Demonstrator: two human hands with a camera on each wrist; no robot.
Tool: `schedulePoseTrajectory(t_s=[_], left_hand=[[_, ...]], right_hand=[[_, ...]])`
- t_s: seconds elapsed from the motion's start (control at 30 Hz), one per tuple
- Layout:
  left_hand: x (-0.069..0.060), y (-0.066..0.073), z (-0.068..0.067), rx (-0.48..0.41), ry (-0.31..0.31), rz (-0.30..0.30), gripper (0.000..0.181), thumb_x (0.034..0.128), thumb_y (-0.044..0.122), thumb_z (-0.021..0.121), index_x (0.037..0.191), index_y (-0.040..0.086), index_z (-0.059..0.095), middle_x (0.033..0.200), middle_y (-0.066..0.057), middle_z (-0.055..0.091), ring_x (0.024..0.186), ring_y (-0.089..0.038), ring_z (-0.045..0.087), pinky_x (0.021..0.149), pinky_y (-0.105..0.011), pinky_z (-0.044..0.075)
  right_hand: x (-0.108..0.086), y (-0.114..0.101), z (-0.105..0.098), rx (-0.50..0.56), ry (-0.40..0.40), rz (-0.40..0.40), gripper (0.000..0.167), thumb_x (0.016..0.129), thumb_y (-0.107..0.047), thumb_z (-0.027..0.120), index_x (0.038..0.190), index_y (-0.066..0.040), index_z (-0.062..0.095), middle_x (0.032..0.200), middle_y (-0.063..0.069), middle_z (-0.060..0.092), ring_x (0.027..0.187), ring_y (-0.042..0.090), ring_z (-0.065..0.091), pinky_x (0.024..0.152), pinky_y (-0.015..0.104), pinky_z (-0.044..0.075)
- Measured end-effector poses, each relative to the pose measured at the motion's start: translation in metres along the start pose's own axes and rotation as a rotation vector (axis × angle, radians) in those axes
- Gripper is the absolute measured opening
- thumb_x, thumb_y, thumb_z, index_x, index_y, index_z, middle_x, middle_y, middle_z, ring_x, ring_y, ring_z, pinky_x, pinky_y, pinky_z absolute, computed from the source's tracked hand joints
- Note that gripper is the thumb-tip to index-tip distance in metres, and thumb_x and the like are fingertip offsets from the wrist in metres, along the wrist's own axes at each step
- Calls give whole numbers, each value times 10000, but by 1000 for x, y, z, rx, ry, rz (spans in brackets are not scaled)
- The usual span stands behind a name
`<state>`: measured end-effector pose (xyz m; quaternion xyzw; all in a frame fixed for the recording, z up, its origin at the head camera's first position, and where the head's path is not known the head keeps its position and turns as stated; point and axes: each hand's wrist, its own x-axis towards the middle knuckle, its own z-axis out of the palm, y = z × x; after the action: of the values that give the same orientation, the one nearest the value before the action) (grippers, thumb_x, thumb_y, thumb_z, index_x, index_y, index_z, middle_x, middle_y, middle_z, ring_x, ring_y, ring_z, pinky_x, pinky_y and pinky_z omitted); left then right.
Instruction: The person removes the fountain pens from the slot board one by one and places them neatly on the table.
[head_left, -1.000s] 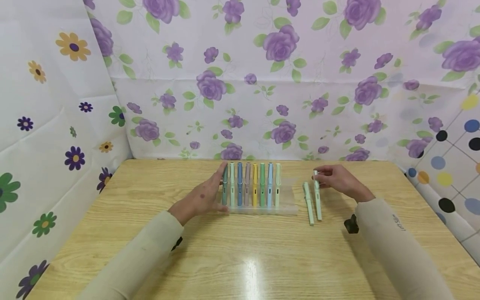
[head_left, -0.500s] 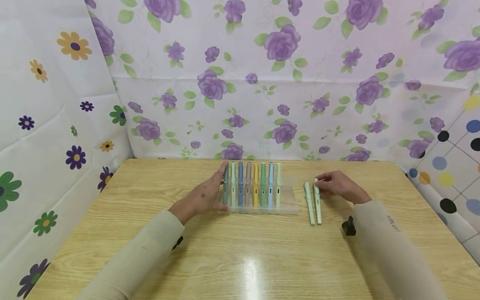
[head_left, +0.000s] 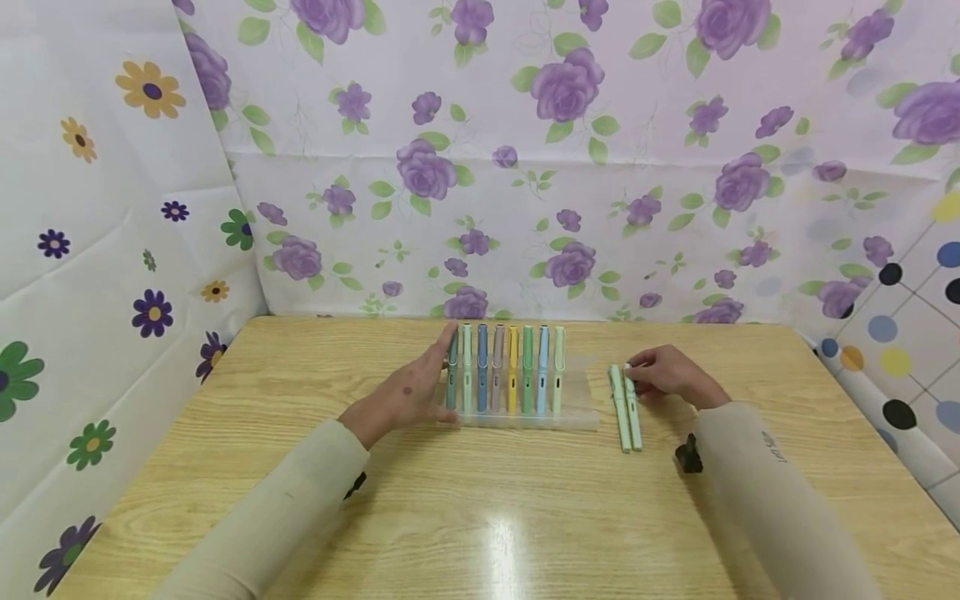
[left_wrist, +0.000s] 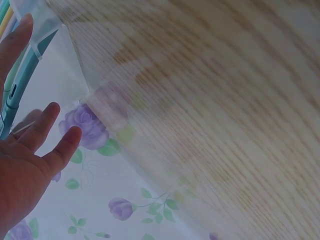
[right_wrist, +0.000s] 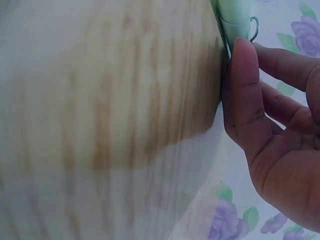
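Observation:
A clear pen stand [head_left: 525, 422] holds a row of several capped pens [head_left: 513, 371], from teal at the left to pale green at the right; its right end bears none. My left hand [head_left: 401, 396] holds the stand's left end, thumb at the front lip and forefinger up beside the teal pen [left_wrist: 22, 82]. To the right, two pale green pens lie side by side on the table. My right hand [head_left: 675, 375] pinches the upper end of the right-hand pen [head_left: 634, 417], its clip [right_wrist: 255, 29] showing in the right wrist view. The other pen [head_left: 620, 417] lies just left of it.
The wooden table [head_left: 450, 517] reaches back to a flowered cloth [head_left: 495, 217]. Patterned cloths also hang at the left and right sides. Small black pieces [head_left: 688, 457] show at both wrists.
My right hand has drawn its pen towards me and left, beside the other loose pen, their ends now roughly level. The left hand and the stand have stayed put.

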<state>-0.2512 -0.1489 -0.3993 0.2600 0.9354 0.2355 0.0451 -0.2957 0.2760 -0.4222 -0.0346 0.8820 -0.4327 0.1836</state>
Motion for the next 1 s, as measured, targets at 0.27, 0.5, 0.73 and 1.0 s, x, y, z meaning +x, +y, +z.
schedulePoseTrajectory(t_s=[0.27, 0.5, 0.73, 1.0], left_hand=[[0, 0, 0, -18, -2, 3, 1454, 716, 263, 923, 1529, 327, -280, 1644, -144, 153, 1370, -329, 437, 1105, -485, 385], [0, 1, 1, -21, -4, -9, 1453, 717, 256, 920, 1527, 329, -283, 1647, -143, 141, 1372, -324, 438, 1105, -484, 386], [0, 1, 0, -25, -1, -6, 1460, 713, 249, 924, 1526, 331, -285, 1636, -158, 178, 1373, -330, 435, 1111, -489, 376], [0, 1, 0, -20, -2, -8, 1465, 704, 257, 928, 1528, 335, -281, 1642, -160, 151, 1373, -337, 432, 1101, -497, 386]], right_hand=[[4, -1, 4, 25, 13, 16, 399, 1014, -118, 588, 1297, 157, 527, 1009, 181, 678, 745, 154, 678, 688, 334, 602], [0, -3, 5, 34, 4, 34, 403, 1013, -119, 589, 1300, 156, 522, 990, 167, 675, 762, 153, 670, 694, 331, 602], [-4, -7, 5, -11, 12, 19, 397, 1012, -126, 589, 1293, 147, 528, 983, 165, 686, 773, 167, 674, 702, 346, 600], [-9, -15, -3, -79, 50, -11, 424, 1020, -136, 555, 1312, 168, 510, 951, 197, 672, 791, 217, 666, 733, 372, 593]])
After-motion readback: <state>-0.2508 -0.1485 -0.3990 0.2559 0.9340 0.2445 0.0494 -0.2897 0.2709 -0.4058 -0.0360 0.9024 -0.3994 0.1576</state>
